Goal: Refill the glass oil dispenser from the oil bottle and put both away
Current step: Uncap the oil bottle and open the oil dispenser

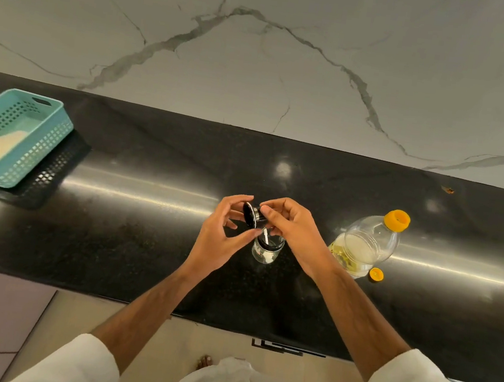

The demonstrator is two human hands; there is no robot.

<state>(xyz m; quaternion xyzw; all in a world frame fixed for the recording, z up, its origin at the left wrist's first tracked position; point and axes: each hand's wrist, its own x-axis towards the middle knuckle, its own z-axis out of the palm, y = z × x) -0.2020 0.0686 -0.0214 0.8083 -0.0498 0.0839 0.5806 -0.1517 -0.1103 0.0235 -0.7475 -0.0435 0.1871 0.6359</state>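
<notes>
Glass oil dispenser stands upright on the black tabletop, mouth open, directly below both hands. Its black pump top is off and held tilted just above the mouth, with a pale tube dipping into the jar. Right hand has its grip closed on the top from the right side; left hand has fingertips on the top's left edge and thumb near the jar rim. Can't tell if the left actually bears load.

Oil bottle is just right of the dispenser, neck open, leaning away; its orange cap lies beside the base. The right hand is the nearer one to the bottle. Judgement: top needs parking first, then a right-hand pour leftward into the jar.
</notes>
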